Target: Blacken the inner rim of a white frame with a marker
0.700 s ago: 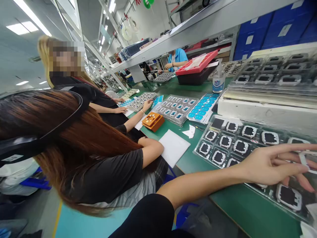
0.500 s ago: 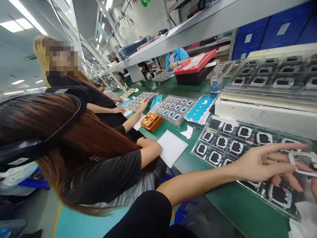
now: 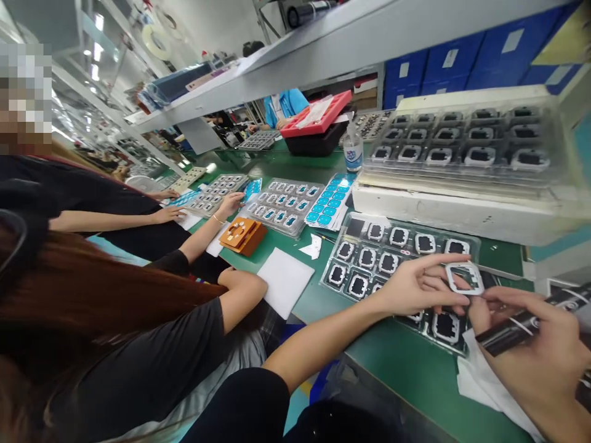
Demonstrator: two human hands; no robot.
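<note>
**Head view: a white frame held over the parts tray**

Head camera footage showed the left hand (image 3: pixel 418 286) reaching across the green bench (image 3: pixel 406 375), its fingers pinched on a small white frame (image 3: pixel 465 277). That frame sat just above the near clear tray (image 3: pixel 335 258), whose pockets held rows of white-rimmed black parts. The right hand (image 3: pixel 540 344) was closed around a black marker (image 3: pixel 512 329), with the thumb touching the lower edge of the frame. A white cloth (image 3: pixel 480 381) lay on the bench beneath the right hand, just beside the tray's near corner.

Behind the tray, a white foam block (image 3: pixel 443 209) carried a stack of clear trays (image 3: pixel 462 144) filled with the same kind of parts. To the left lay a white sheet (image 3: pixel 284 280), an orange fixture (image 3: pixel 243 234), a sheet of blue stickers (image 3: pixel 329 200) and another filled tray (image 3: pixel 284 206). A clear bottle (image 3: pixel 353 146) stood near a red bin (image 3: pixel 316 117) farther back. A co-worker (image 3: pixel 138 344) in a dark shirt sat close on the left, one hand on a far tray (image 3: pixel 215 194).
</note>
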